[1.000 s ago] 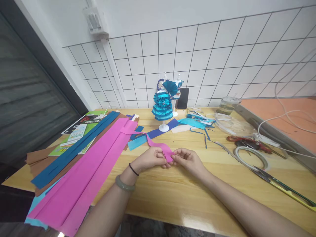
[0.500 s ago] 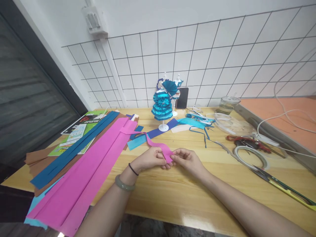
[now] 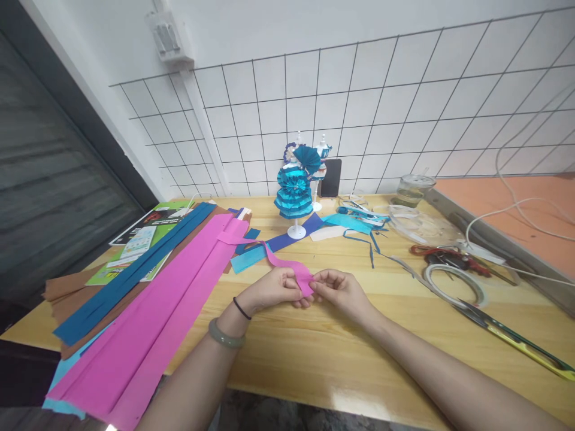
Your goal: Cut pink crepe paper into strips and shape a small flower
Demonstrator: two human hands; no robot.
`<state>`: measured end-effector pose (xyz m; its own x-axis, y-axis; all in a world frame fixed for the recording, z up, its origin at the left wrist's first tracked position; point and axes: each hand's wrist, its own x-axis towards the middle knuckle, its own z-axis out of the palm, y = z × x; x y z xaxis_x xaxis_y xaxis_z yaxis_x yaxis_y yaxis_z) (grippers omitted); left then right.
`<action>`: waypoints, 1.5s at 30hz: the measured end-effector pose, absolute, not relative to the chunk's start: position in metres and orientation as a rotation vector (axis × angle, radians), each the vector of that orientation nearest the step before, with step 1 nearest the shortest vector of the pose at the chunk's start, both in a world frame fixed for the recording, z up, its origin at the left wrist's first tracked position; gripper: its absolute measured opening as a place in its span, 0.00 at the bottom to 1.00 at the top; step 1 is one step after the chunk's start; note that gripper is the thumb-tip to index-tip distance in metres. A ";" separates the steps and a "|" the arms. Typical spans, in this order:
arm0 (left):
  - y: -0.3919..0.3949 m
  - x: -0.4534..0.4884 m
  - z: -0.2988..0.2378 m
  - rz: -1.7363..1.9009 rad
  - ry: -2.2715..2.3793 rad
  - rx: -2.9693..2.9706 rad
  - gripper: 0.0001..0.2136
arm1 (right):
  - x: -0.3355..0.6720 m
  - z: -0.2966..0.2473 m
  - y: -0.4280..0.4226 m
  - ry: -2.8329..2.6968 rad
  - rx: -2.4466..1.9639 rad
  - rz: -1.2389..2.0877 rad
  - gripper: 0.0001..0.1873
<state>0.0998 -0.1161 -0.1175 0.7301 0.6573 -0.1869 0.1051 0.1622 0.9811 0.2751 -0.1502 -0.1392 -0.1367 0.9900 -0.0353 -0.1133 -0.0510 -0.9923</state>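
At mid-table, left hand and right hand meet, both pinching one pink paper strip. Pink sheets lie left.

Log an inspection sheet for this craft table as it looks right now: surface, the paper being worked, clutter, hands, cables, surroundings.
Surface: glossy wooden table, covered with paper on the left.
Job's things: pink paper strip, its near end pinched between both hands, trailing back to the large pink sheet.
Clutter: blue paper-dress figure, blue scraps, tape roll, scissors, glass jar, green booklet.
Hands: left hand and right hand meet fingertip to fingertip on the strip.
Cables: white cable looping over the orange panel.
Surroundings: wire grid on a white wall; dark shutter at left.
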 end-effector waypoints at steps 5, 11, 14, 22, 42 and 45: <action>-0.116 0.099 -0.118 0.423 0.684 1.411 0.13 | 0.275 -0.140 -0.150 -1.216 -1.082 1.380 0.18; -0.115 0.097 -0.113 0.450 0.652 1.392 0.16 | 0.275 -0.139 -0.150 -1.231 -1.085 1.361 0.19; -0.116 0.097 -0.111 0.484 0.707 1.348 0.16 | 0.274 -0.137 -0.150 -1.219 -1.070 1.366 0.19; -0.112 0.103 -0.128 0.606 0.771 1.342 0.18 | 0.271 -0.131 -0.154 -1.195 -1.076 1.379 0.22; -0.112 0.108 -0.125 0.711 0.780 1.375 0.15 | 0.271 -0.141 -0.153 -1.258 -1.070 1.279 0.24; -0.112 0.109 -0.127 0.742 0.789 1.370 0.15 | 0.272 -0.142 -0.153 -1.281 -1.081 1.255 0.24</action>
<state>0.1093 -0.1119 -0.1265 0.5482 0.8346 -0.0537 -0.0015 0.0652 0.9979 0.2716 -0.1527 -0.1419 -0.1001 0.9928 0.0656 -0.0456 0.0613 -0.9971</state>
